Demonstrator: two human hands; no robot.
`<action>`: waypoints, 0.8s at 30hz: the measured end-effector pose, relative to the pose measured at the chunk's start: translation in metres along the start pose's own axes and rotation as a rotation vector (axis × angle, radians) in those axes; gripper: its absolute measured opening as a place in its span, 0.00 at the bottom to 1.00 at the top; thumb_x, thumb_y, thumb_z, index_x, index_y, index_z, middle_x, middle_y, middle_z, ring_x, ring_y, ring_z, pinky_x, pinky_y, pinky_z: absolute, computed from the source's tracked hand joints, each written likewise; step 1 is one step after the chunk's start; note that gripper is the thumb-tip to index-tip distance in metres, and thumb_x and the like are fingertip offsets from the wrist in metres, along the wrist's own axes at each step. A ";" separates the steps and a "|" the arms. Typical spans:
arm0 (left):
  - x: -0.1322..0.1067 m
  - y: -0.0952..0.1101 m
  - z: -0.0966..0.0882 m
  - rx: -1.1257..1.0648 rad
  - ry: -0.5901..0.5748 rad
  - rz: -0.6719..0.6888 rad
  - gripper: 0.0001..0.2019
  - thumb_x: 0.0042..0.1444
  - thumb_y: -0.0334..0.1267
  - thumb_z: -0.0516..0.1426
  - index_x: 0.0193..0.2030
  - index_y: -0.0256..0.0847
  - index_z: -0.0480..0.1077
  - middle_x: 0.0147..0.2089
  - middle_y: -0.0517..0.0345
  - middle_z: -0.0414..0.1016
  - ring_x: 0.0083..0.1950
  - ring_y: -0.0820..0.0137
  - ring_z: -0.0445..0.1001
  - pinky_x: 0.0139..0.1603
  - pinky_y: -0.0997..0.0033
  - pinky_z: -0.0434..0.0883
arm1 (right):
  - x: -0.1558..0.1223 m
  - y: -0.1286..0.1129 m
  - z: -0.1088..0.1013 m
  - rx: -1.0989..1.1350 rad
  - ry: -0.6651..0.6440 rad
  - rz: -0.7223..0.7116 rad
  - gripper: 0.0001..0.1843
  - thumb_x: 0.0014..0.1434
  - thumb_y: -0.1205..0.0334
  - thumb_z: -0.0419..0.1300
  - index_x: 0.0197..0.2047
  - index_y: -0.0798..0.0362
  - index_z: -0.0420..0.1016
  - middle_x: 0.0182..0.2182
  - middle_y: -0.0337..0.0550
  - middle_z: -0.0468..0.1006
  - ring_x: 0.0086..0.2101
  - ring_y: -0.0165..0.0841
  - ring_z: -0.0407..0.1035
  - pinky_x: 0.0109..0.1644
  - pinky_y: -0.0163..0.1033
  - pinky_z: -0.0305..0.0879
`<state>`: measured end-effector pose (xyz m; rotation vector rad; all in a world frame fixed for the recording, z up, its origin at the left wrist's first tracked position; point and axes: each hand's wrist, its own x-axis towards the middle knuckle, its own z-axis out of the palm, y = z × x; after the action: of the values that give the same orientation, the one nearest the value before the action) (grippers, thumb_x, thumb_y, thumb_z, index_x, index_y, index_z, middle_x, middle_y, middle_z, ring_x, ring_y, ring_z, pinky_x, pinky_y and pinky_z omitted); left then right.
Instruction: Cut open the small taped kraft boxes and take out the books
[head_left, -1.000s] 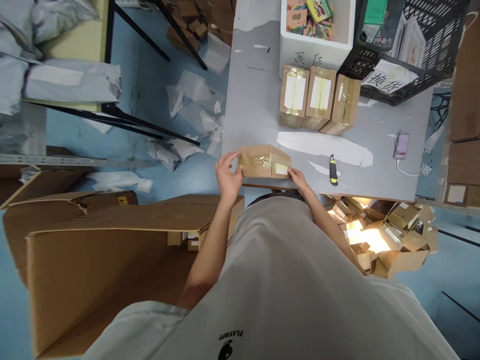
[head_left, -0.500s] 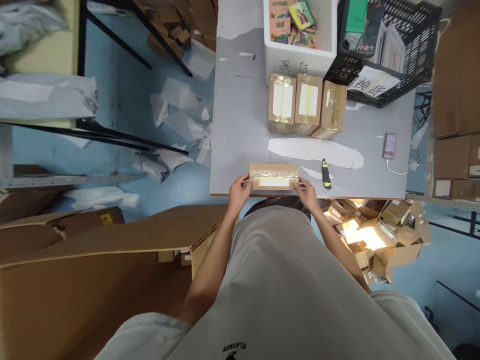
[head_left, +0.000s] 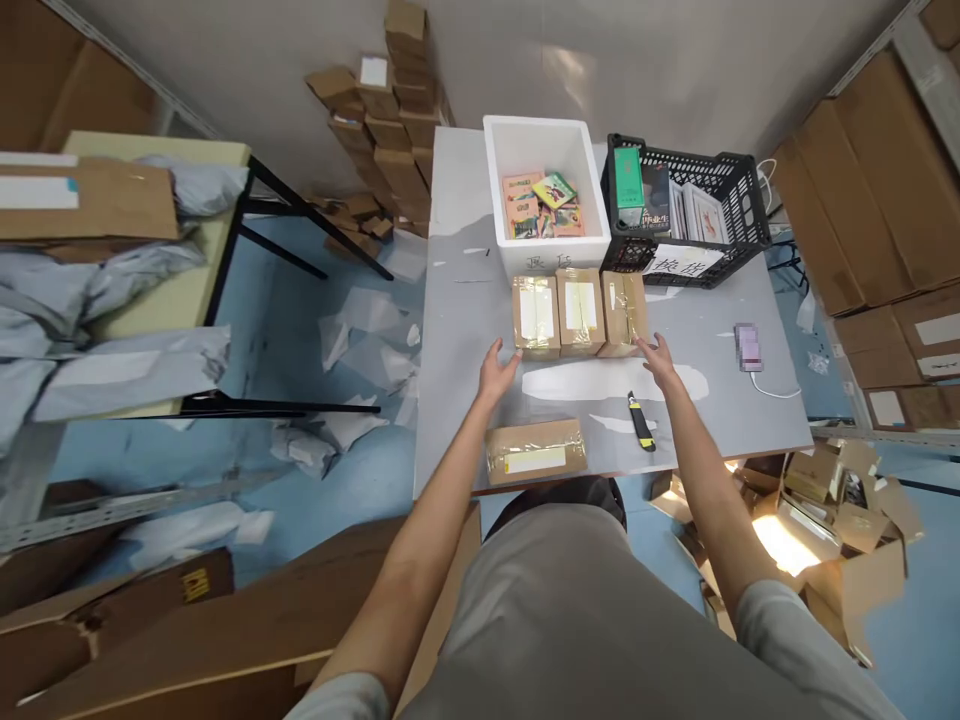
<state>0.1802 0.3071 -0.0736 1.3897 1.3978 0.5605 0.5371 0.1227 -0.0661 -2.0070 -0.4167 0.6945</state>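
Three taped cardboard boxes (head_left: 577, 315) stand in a row on the grey table (head_left: 457, 340). My left hand (head_left: 498, 370) is stretched out, fingers apart, just short of the left box's near corner. My right hand (head_left: 660, 358) is open too, beside the right box's near corner. Neither hand holds anything. A fourth taped box (head_left: 535, 452) with a pale label lies flat at the table's near edge, between my forearms. A black and yellow utility knife (head_left: 641, 423) lies to the right of it, near my right wrist.
A white foam bin (head_left: 545, 190) of colourful packs and a black crate (head_left: 686, 210) of books stand at the table's back. A phone (head_left: 748, 346) on a cable lies right. Cardboard boxes (head_left: 397, 130) and torn wrappers (head_left: 360, 340) litter the blue floor; large cartons stand left and right.
Both hands let go of the taped box at the near edge and reached forward to the row of three boxes. The camera tilted up, showing the wall and stacked boxes.
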 end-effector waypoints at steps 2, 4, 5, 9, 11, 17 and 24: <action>0.013 0.006 0.010 -0.039 -0.057 -0.031 0.37 0.64 0.48 0.72 0.76 0.36 0.74 0.79 0.30 0.74 0.83 0.47 0.72 0.85 0.47 0.66 | 0.010 -0.005 0.010 0.023 -0.041 0.115 0.56 0.58 0.30 0.75 0.80 0.49 0.69 0.66 0.68 0.83 0.60 0.55 0.81 0.63 0.67 0.82; 0.020 0.007 0.015 -0.095 -0.136 -0.061 0.35 0.67 0.48 0.69 0.77 0.38 0.73 0.79 0.35 0.76 0.78 0.50 0.78 0.78 0.48 0.75 | 0.016 -0.006 0.019 0.085 -0.095 0.216 0.50 0.60 0.33 0.75 0.79 0.43 0.71 0.68 0.61 0.83 0.60 0.51 0.81 0.64 0.64 0.82; 0.022 0.007 0.016 -0.120 -0.172 -0.074 0.34 0.68 0.48 0.68 0.78 0.39 0.72 0.79 0.37 0.77 0.74 0.52 0.81 0.73 0.50 0.79 | 0.017 -0.006 0.023 0.124 -0.122 0.237 0.47 0.60 0.35 0.75 0.77 0.41 0.72 0.69 0.58 0.83 0.60 0.49 0.81 0.64 0.62 0.82; 0.029 0.005 0.015 -0.141 -0.211 -0.100 0.36 0.67 0.50 0.68 0.78 0.38 0.73 0.77 0.38 0.78 0.63 0.55 0.85 0.59 0.58 0.85 | 0.021 -0.004 0.026 0.201 -0.181 0.218 0.43 0.59 0.36 0.76 0.73 0.41 0.76 0.70 0.53 0.83 0.64 0.46 0.79 0.64 0.55 0.82; 0.031 0.004 0.016 -0.145 -0.201 -0.101 0.36 0.65 0.50 0.68 0.77 0.38 0.74 0.77 0.38 0.78 0.65 0.53 0.84 0.62 0.56 0.85 | 0.021 -0.003 0.025 0.202 -0.187 0.214 0.45 0.58 0.35 0.76 0.73 0.42 0.76 0.70 0.52 0.83 0.65 0.47 0.79 0.64 0.54 0.82; 0.015 -0.014 -0.002 -0.283 -0.147 -0.119 0.30 0.58 0.52 0.70 0.65 0.41 0.82 0.71 0.45 0.84 0.72 0.48 0.80 0.72 0.49 0.80 | 0.006 -0.009 0.039 0.194 -0.247 0.141 0.51 0.55 0.29 0.77 0.76 0.39 0.75 0.72 0.50 0.82 0.68 0.47 0.77 0.69 0.54 0.80; 0.034 -0.022 -0.070 -0.306 0.067 -0.249 0.25 0.60 0.44 0.65 0.65 0.46 0.80 0.63 0.50 0.85 0.66 0.57 0.83 0.65 0.59 0.82 | -0.012 -0.044 0.116 0.148 -0.379 0.022 0.54 0.60 0.28 0.73 0.82 0.40 0.69 0.71 0.50 0.83 0.64 0.49 0.80 0.67 0.55 0.81</action>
<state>0.1162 0.3561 -0.0799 0.9459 1.4442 0.6308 0.4549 0.2162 -0.0704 -1.7430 -0.5482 1.0928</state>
